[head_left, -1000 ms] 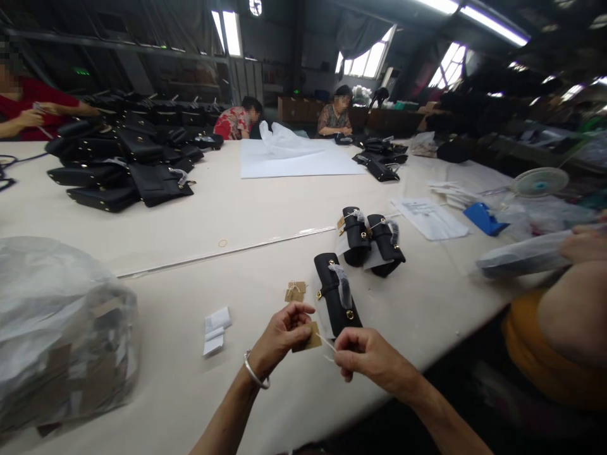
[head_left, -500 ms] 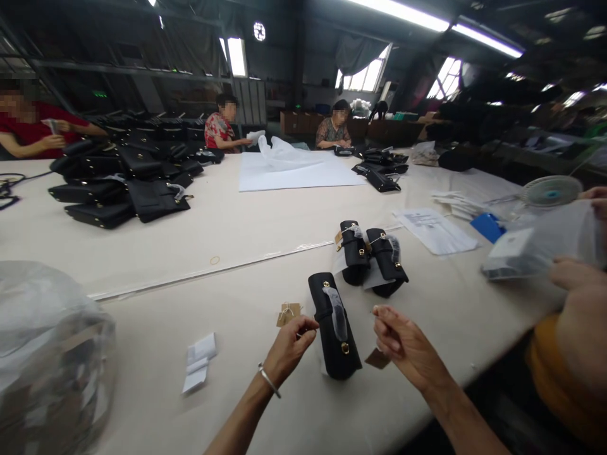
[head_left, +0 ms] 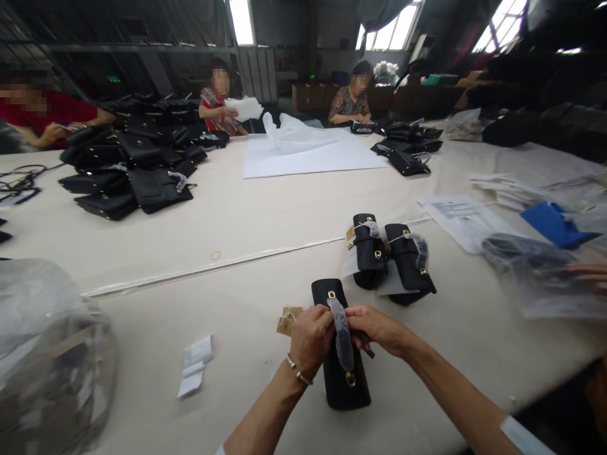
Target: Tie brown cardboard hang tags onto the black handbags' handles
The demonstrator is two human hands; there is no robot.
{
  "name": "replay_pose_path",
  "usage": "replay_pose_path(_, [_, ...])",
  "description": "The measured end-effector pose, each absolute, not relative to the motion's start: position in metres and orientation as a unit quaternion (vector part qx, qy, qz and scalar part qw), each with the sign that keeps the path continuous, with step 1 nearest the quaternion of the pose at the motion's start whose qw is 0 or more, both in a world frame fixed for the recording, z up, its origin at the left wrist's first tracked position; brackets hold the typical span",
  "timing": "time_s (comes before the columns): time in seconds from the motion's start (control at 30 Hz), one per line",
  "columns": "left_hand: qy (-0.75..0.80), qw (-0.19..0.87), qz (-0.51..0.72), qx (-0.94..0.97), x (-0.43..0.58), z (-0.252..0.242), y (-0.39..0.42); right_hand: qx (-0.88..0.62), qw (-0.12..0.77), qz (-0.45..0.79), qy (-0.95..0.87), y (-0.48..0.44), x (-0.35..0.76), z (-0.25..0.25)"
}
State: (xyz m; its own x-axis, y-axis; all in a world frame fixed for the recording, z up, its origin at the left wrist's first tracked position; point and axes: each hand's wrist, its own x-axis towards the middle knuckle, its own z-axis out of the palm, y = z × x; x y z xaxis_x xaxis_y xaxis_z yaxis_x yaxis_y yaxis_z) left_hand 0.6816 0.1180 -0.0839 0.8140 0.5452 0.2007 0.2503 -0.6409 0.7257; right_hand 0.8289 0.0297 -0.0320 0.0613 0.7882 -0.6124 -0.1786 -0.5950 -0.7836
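Note:
A black handbag (head_left: 347, 395) with gold rings lies on the table in front of me, its handle (head_left: 342, 335) wrapped in clear plastic. Fingers pinched together, my left hand (head_left: 310, 338) is over the bag's left side, against the handle; what they hold is hidden. My right hand (head_left: 379, 330) meets it from the other side, closed, its fingertips by the handle. From under it pokes the end of a brown hang tag (head_left: 371, 354); its string is hidden now. More brown tags (head_left: 287, 321) with white string lie left of the bag.
Two black handbags (head_left: 370, 256) with wrapped handles lie just beyond. Folded white papers (head_left: 195, 365) and a large plastic bag (head_left: 52, 354) are on the left. Bag piles (head_left: 156, 189) and several co-workers (head_left: 353, 101) are across the table; another person's hand (head_left: 590, 270) is at right.
My right hand has moved left to the bag's handle, bringing the brown tag. My left hand has moved right onto the bag. The view has shifted, and the plastic bag at right has been lowered.

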Motion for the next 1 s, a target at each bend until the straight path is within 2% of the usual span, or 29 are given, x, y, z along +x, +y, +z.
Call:
replay_pose_path(0.1, [0.244, 0.327, 0.199, 0.891, 0.679, -0.081, 0.122, -0.614, 0.364, 0.652, -0.256, 0.028, 0.841, -0.035])
replay_pose_path(0.17, [0.301, 0.354, 0.206, 0.861, 0.677, -0.077, 0.131, -0.61, 0.372, 0.648, -0.264, 0.027, 0.853, -0.035])
replay_pose_path(0.23, [0.373, 0.452, 0.21, 0.783, 0.677, -0.075, 0.141, -0.606, 0.387, 0.642, -0.268, 0.027, 0.867, -0.034])
replay_pose_path(0.3, [0.41, 0.606, 0.195, 0.653, 0.679, -0.073, 0.151, -0.598, 0.396, 0.644, -0.266, 0.029, 0.88, -0.033])
replay_pose_path(0.37, [0.397, 0.743, 0.173, 0.511, 0.685, -0.073, 0.157, -0.587, 0.401, 0.658, -0.25, 0.032, 0.888, -0.037])
replay_pose_path(0.43, [0.382, 0.811, 0.169, 0.409, 0.691, -0.073, 0.159, -0.561, 0.426, 0.676, -0.217, 0.035, 0.891, -0.046])
replay_pose_path(0.6, [0.374, 0.869, 0.179, 0.271, 0.7, -0.075, 0.155, -0.456, 0.522, 0.713, -0.104, 0.032, 0.879, -0.075])
replay_pose_path(0.77, [0.334, 0.886, 0.203, 0.251, 0.7, -0.074, 0.154, -0.425, 0.517, 0.731, -0.13, 0.032, 0.872, -0.075])
replay_pose_path(0.87, [0.33, 0.878, 0.194, 0.286, 0.703, -0.073, 0.152, -0.505, 0.487, 0.691, -0.174, 0.042, 0.871, -0.069])
replay_pose_path(1.0, [0.311, 0.886, 0.205, 0.275, 0.706, -0.075, 0.152, -0.669, 0.435, 0.537, -0.272, 0.057, 0.866, -0.063])
